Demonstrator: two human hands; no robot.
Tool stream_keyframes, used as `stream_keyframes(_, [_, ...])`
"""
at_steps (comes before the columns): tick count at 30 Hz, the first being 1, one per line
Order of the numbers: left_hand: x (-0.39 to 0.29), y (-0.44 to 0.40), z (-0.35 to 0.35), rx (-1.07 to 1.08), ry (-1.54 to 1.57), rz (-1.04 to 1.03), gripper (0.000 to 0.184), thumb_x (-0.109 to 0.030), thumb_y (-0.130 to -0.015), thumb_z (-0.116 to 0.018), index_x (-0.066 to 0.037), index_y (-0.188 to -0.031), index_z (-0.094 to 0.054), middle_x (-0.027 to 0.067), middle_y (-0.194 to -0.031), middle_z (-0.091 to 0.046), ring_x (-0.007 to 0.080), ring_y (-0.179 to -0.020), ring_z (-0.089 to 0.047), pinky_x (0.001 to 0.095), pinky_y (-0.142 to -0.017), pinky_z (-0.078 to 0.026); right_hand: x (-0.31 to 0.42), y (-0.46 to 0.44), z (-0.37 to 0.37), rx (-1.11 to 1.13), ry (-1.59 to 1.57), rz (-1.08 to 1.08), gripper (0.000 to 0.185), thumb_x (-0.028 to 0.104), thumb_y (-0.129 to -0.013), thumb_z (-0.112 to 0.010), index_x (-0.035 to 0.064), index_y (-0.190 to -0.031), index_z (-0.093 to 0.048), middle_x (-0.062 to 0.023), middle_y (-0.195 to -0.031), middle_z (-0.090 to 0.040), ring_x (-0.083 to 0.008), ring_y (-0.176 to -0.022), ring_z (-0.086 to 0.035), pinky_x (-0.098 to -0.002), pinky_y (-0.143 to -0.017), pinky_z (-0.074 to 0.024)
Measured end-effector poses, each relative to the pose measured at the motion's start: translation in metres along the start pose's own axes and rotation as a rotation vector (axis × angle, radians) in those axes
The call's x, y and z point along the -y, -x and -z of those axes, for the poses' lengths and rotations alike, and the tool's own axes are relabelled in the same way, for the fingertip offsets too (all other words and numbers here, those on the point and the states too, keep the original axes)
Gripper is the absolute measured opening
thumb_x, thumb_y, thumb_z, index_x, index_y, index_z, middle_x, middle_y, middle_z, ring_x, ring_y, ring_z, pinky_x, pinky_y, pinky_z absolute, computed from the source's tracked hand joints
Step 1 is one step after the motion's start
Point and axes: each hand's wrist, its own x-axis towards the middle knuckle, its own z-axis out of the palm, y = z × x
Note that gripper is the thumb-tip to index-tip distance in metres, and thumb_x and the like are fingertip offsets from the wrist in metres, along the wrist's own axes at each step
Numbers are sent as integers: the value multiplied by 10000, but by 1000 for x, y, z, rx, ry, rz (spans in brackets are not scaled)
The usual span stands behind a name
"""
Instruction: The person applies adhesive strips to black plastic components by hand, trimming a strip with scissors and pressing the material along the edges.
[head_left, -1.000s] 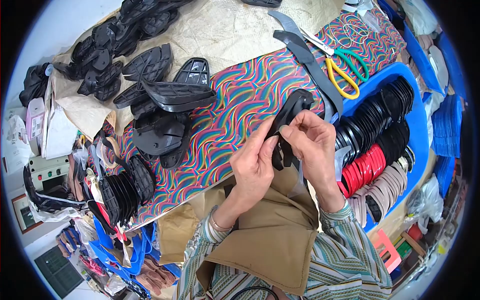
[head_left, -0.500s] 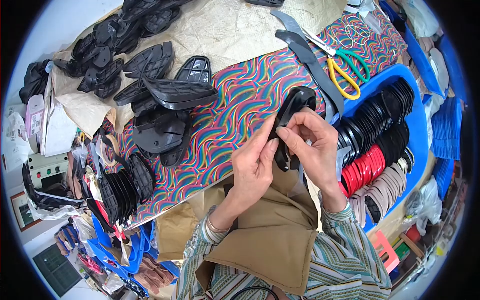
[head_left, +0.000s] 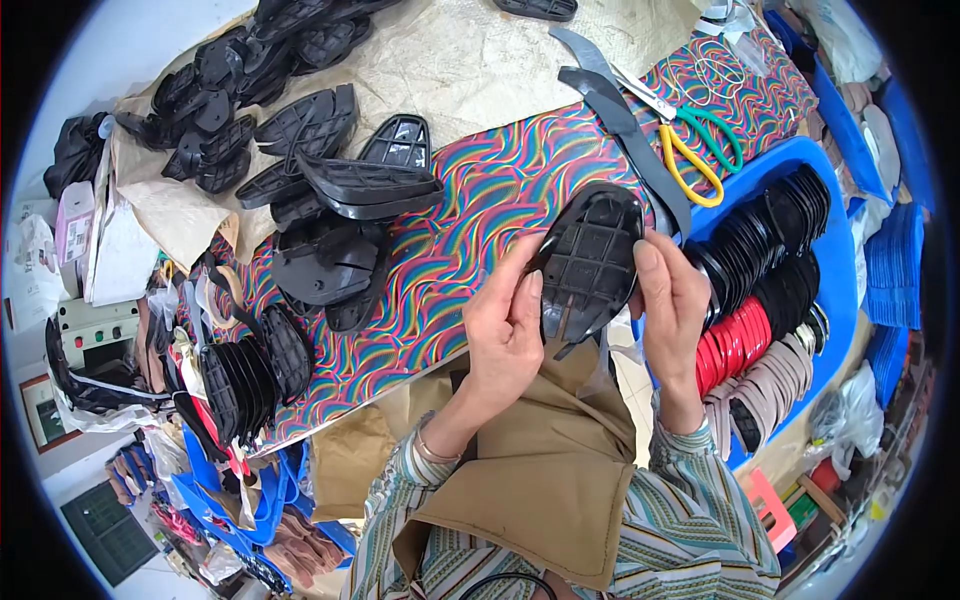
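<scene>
A black shoe sole is held up between both hands, its gridded face turned toward the camera. My left hand grips its left edge, with the thumb at the lower left side. On the opposite edge, my right hand holds it between thumb and fingers; the fingertips behind the sole are hidden. A dark strap end sticks out below the sole. Beyond it on the patterned cloth lie a grey-black strap and scissors with one yellow and one green handle.
Black soles lie loosely piled at the left, with more on the beige sheet behind. A row of soles stands at the table's lower left. The blue bin at the right holds black, red and beige straps. A pink stool is below it.
The black sole has turned from edge-on to show its gridded face. My right hand has moved from its middle to the right edge, and its fingers are less bunched.
</scene>
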Motion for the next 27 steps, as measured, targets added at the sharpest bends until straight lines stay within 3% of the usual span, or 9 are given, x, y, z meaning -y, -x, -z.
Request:
stream_keyframes(2, [-2,-1,3,-13,-5,9,314,-39,-1001,-539,64,-1295,-575,120,-1136,-695,143,-1033,-647,279,-898,-509,-8,-2,-3,-13,41,54,136,67,-947,-629,-33,-1038,-645,-39,-609,-518,-87,-519,-470,-263,-478,-366])
stream_keyframes(5, [-14,-12,15,153,84,187,289,-35,-991,-561,61,-1262,-591,76,-1018,-708,97,-904,-646,256,-790,-519,-11,-4,-5,-42,137,166,144,66,-959,-613,-37,-1055,-643,-38,-591,-514,-85,-507,-471,-264,-474,-372])
stream_keyframes(9, [-11,-17,8,106,-159,-93,261,-75,-996,-569,48,-1224,-608,50,-913,-696,53,-809,-611,236,-688,-495,-10,-1,-8,-27,69,160,155,58,-943,-622,-40,-1061,-640,-49,-598,-507,-87,-511,-483,-262,-482,-384])
stream_keyframes(14, [-14,-12,10,178,-310,-24,242,-114,-1003,-566,42,-1180,-621,66,-874,-682,48,-786,-592,223,-671,-479,-19,2,-12,-42,158,260,151,38,-906,-633,-28,-1041,-646,-81,-606,-516,-123,-500,-525,-273,-478,-399])
stream_keyframes(17, [-27,-22,20,205,-166,98,192,-128,-983,-601,32,-1089,-605,113,-752,-626,189,-582,-587,297,-566,-474,-20,2,-12,-15,195,322,156,30,-889,-640,-23,-1035,-648,-93,-613,-523,-147,-491,-541,-280,-474,-404])
stream_keyframes(18, [-24,-26,18,203,-167,97,192,-128,-983,-601,32,-1089,-605,113,-752,-626,189,-582,-587,297,-566,-474,-19,-1,-13,-30,202,393,156,28,-887,-640,-21,-1035,-649,-96,-613,-526,-157,-486,-544,-284,-471,-405])
stream_keyframes(20, [-11,-33,9,151,-111,-109,186,-133,-980,-609,27,-1075,-609,110,-746,-618,178,-602,-592,289,-570,-464,-16,-3,-17,-61,214,535,158,25,-883,-639,-17,-1034,-651,-102,-614,-531,-176,-475,-549,-292,-464,-406])
stream_keyframes(22, [-9,-34,7,124,-80,-214,184,-135,-978,-613,25,-1068,-611,108,-743,-614,173,-612,-594,285,-571,-458,-16,1,-21,-52,200,523,151,24,-883,-640,-19,-1028,-652,-99,-612,-530,-171,-474,-545,-295,-463,-407])
stream_keyframes(27, [-15,-25,17,222,0,113,233,-164,-988,-614,33,-1112,-627,57,-808,-640,103,-725,-589,249,-640,-465,-10,6,-18,82,92,367,112,58,-912,-634,-28,-980,-659,-98,-610,-527,-147,-496,-543,-302,-473,-417])
